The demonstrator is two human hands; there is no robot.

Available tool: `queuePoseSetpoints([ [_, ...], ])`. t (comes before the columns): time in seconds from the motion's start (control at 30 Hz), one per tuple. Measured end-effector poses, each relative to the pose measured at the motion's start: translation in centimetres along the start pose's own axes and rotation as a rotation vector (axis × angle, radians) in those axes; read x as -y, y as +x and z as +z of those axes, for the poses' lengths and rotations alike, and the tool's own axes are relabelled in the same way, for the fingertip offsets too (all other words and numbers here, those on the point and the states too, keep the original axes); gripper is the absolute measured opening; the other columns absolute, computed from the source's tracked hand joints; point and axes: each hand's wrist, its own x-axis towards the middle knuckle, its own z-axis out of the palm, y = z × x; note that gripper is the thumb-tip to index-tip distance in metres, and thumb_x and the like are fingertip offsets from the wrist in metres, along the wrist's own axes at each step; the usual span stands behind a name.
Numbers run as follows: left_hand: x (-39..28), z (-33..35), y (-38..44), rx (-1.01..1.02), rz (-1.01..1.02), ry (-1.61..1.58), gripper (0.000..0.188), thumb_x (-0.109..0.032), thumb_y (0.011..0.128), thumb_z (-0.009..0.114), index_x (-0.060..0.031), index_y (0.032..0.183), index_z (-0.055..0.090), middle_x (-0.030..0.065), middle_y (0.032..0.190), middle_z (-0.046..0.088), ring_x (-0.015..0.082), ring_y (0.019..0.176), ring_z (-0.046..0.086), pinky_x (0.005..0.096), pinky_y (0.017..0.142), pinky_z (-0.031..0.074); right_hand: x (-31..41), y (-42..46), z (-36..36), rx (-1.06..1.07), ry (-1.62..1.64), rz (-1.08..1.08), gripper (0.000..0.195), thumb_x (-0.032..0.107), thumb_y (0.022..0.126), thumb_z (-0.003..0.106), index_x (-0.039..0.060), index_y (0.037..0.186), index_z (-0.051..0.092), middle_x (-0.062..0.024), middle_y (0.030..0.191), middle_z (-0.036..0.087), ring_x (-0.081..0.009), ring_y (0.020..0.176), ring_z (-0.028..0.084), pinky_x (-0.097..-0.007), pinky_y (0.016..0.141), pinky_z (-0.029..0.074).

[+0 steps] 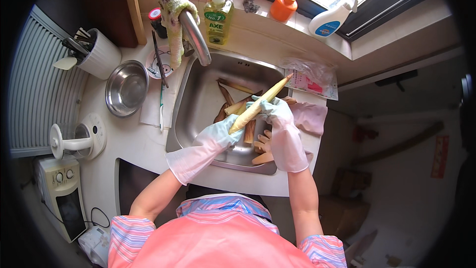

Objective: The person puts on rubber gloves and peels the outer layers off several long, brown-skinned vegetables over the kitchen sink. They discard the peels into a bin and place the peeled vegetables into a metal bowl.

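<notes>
A long pale yellow shoot [256, 110], apparently a peeled bamboo shoot, slants above the sink with its pointed tip to the upper right. My left hand [228, 133], in a pale blue-and-white rubber glove, is closed around the thick lower end. Gloved likewise, my right hand [273, 109] grips the shoot near its middle. Beneath them, brown husks [225, 93] and pale pieces lie in the stainless steel sink [193, 119], partly hidden by my hands. Tan finger-shaped pieces [263, 145] rest at the sink's right side; what they are is unclear.
A metal faucet [197, 41] wrapped in cloth overhangs the sink. To the left are a steel bowl [127, 88], a dish with chopsticks [160, 61] and a toothbrush [161, 108]. Dish soap [218, 18] stands behind; plastic wrap [312, 70] and a pink cloth [309, 118] lie right.
</notes>
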Motion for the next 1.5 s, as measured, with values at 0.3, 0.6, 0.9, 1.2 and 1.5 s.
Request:
queuePoseSetpoints([
  [0.3, 1.2, 0.6, 0.7, 0.068, -0.059, -0.192, 0.037, -0.038, 0.093, 0.064, -0.0132, 0.120, 0.061, 0.0022, 0.071, 0.064, 0.0126, 0.060, 0.063, 0.0308, 0.055, 0.052, -2.0, 0.6, -0.1, 0.150, 0.082, -0.178, 0.040, 0.015, 0.090, 0.069, -0.0076, 0.120, 0.057, -0.0178, 0.105, 0.069, -0.0262, 0.093, 0.069, -0.0367, 0.086, 0.056],
  [0.6, 0.7, -1.5, 0.0, 0.541, -0.222, -1.037, 0.027, -0.029, 0.090, 0.071, -0.0089, 0.109, 0.070, -0.0057, 0.062, 0.047, 0.0055, 0.050, 0.050, 0.0225, 0.046, 0.046, -6.7, 2.6, -0.4, 0.170, 0.204, -0.396, 0.048, 0.019, 0.094, 0.067, -0.0101, 0.130, 0.051, -0.0213, 0.111, 0.068, -0.0281, 0.097, 0.069, -0.0365, 0.089, 0.056],
  [0.9, 4.1, -0.6, 0.7, 0.880, -0.358, -1.603, 0.033, -0.022, 0.098, 0.059, -0.0002, 0.124, 0.056, -0.0064, 0.057, 0.043, 0.0031, 0.042, 0.038, 0.0207, 0.037, 0.036, -6.4, 3.8, 0.3, 0.245, 0.134, -0.392, 0.053, 0.022, 0.093, 0.068, -0.0077, 0.132, 0.048, -0.0170, 0.098, 0.071, -0.0259, 0.085, 0.072, -0.0342, 0.076, 0.060],
  [1.2, 2.6, -2.1, 1.5, 0.641, -0.085, -1.246, 0.056, -0.034, 0.097, 0.062, -0.0005, 0.138, 0.045, -0.0006, 0.077, 0.059, 0.0089, 0.061, 0.060, 0.0247, 0.055, 0.053, -7.9, 5.2, 2.0, -0.349, -0.073, -0.435, 0.023, 0.002, 0.090, 0.050, 0.0005, 0.110, 0.061, -0.0058, 0.086, 0.066, -0.0145, 0.064, 0.061, -0.0285, 0.057, 0.050],
  [1.5, 1.1, -0.2, 2.1, 0.090, -0.068, -0.657, 0.055, -0.036, 0.096, 0.065, -0.0082, 0.140, 0.046, 0.0015, 0.081, 0.064, 0.0078, 0.054, 0.057, 0.0229, 0.051, 0.052, -4.3, 2.4, 3.3, -0.695, -1.422, -0.625, 0.016, 0.020, 0.091, 0.057, 0.0063, 0.100, 0.057, -0.0136, 0.077, 0.067, -0.0332, 0.067, 0.068, -0.0463, 0.056, 0.053],
])
